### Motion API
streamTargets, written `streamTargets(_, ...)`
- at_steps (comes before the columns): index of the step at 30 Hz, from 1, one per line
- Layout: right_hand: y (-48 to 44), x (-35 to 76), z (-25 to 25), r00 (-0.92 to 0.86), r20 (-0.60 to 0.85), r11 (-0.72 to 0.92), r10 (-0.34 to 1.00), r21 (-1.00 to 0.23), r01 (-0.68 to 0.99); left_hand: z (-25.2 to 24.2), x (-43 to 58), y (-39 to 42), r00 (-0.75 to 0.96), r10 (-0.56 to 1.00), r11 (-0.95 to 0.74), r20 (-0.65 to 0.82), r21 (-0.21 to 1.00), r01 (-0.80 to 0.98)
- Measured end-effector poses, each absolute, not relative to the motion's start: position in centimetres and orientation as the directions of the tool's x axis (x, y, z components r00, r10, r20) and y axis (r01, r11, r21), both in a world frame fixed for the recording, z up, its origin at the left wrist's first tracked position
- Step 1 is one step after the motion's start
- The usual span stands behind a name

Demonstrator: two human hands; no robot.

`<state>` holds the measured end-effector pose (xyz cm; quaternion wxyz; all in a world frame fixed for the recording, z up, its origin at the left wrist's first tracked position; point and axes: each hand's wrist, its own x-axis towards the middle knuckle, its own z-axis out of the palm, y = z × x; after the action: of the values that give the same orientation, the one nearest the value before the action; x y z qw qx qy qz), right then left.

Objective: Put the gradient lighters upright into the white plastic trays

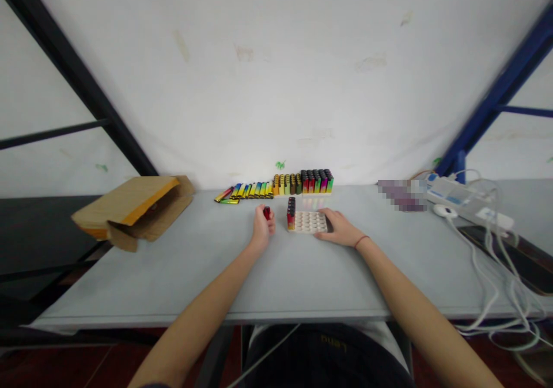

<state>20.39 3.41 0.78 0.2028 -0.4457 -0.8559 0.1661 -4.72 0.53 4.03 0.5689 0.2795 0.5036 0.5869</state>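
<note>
My left hand (261, 228) is closed around a red lighter with a dark top (266, 212), just left of a white tray (311, 222) with round holes. Along the tray's left end stands a row of red lighters with black tops (291, 215); its other holes show bare. My right hand (339, 228) grips the tray's right end, thumb at the near side and fingers at the far side. Behind the tray, a block of multicoloured lighters with black tops (317, 182) stands upright by the wall. Beside it are yellowish upright ones (287, 185).
Several colourful lighters (253, 190) lie flat at the back, left of the upright ones. An open cardboard box (129, 206) lies at the left. On the right are a power strip (466, 198), white cables (492, 278), a dark phone-like slab (514, 258) and a pixelated patch.
</note>
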Motion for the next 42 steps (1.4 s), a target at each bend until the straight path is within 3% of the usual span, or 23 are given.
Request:
streamTargets(14,3.4,20.4,0.8,-0.516,0.204,0.547,0.832,-0.46,0.699,4.2,-4.5,0.6,-0.212,0.936,0.185,-0.28,0.906,-0.382)
streamTargets(27,2.7,19.7,1.2,-0.448,0.207,0.491,0.87,-0.452,0.745,3.7,-4.7,0.6,-0.182,0.959,0.136,-0.216,0.918,-0.373)
streamTargets(35,-1.4,15.4,2.1,-0.168,0.233,0.225,0.958,-0.244,0.943,3.5,-4.5,0.8,-0.156,0.965,0.146,-0.213,0.924,-0.354)
streamTargets(42,-2.3,14.9,2.6,-0.369,0.284,0.425,0.885,-0.17,0.889,3.3,-4.2,1.0,-0.175,0.981,0.019,-0.089,0.929,-0.371)
